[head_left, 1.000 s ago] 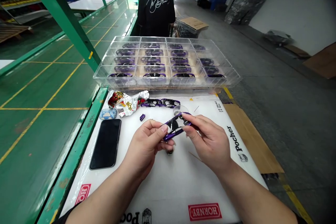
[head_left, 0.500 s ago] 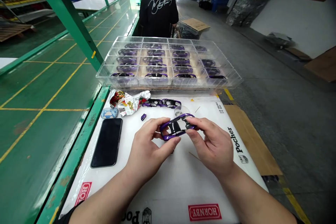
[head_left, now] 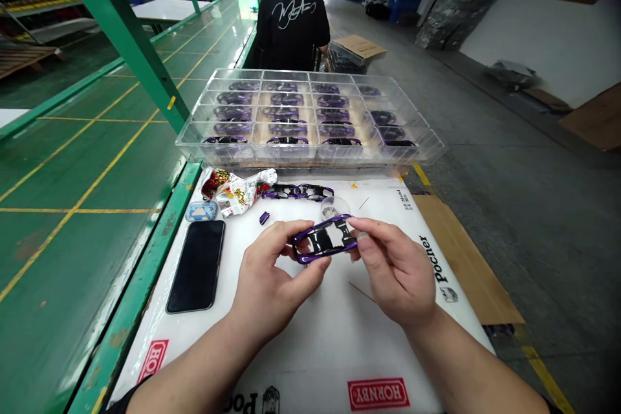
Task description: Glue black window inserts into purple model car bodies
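Both bare hands are raised over the white bench top (head_left: 310,343), meeting at one purple-and-black shell (head_left: 322,241). The shell is between them, lifted off the surface and tilted, its right end higher, its open middle facing up towards the wearer.

Left hand (head_left: 272,272): curved in a wide C, thumb along the near rim, index finger over the far rim at the left end. It appears to bear the shell's weight; a grip on the rims leaves the black centre uncovered, presumably for viewing and access.

Right hand (head_left: 398,265): nearly closed, thumb and index tips together at the shell's right end. The contact looks light, more suited to fine handling than to support. Whether a small part sits between those tips cannot be told.

Just beyond the hands stands a round clear dish (head_left: 334,208), partly behind the shell. Two more shells (head_left: 297,191) lie end to end beyond the left fingers, within easy reach. A small purple piece (head_left: 264,218) lies loose, nearer the left hand.

Left of the left hand, a phone (head_left: 196,266) lies flat, with a blue case (head_left: 200,210) and a crumpled wrapper (head_left: 237,195) beyond it, seemingly set aside from the handling area. A thin stick (head_left: 361,291) lies beside the right hand. Farthest ahead, a clear tray (head_left: 310,156) holds shells in separate compartments, likely to prevent rubbing.
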